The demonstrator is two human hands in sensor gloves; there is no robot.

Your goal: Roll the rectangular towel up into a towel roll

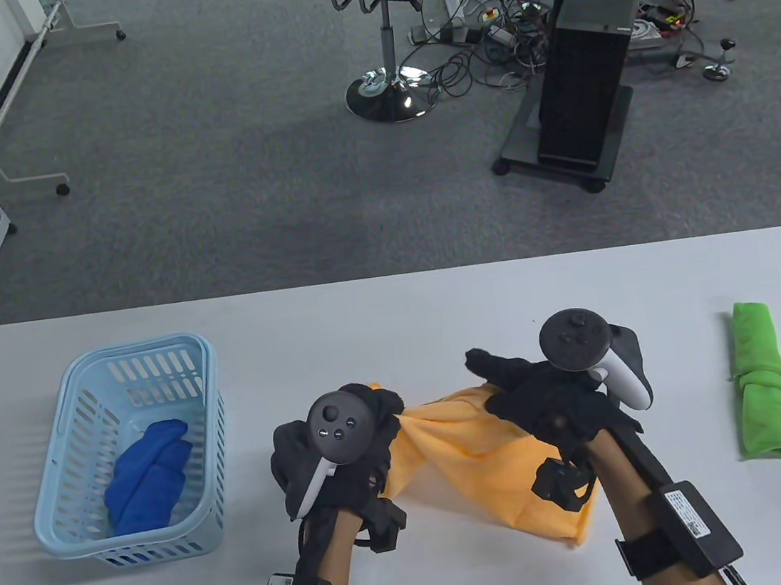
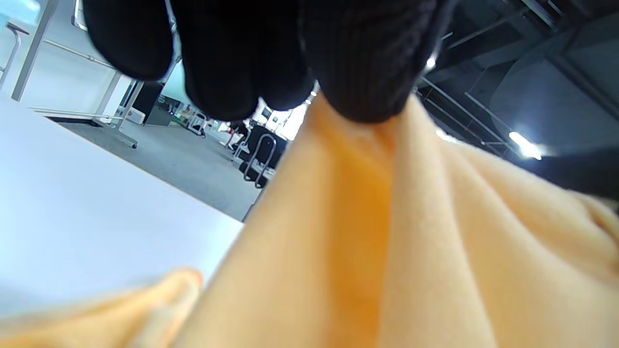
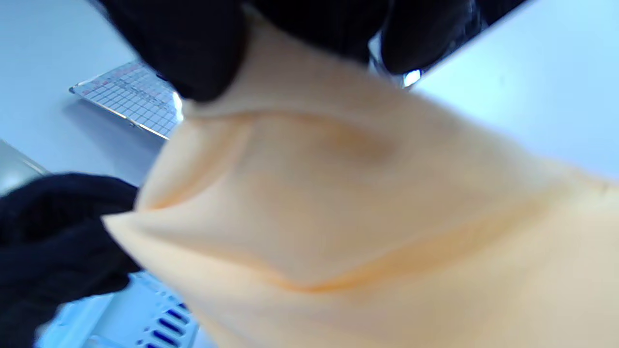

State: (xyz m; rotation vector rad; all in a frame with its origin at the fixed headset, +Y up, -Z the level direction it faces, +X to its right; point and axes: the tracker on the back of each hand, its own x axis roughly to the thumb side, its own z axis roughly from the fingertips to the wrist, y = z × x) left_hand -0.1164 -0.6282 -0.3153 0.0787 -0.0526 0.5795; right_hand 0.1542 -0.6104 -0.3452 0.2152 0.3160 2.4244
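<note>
Two hands on orange towel

Both hands wear black knit gloves, dark round-topped trackers with white grips, bare forearms strapped.

Left hand fingertips on gathered orange towel

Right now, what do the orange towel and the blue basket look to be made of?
Orange towel: soft matte cloth, probably microfibre; it drapes in folds between both hands. Blue basket: rigid moulded plastic with a slight sheen, going by its slotted walls.
</note>
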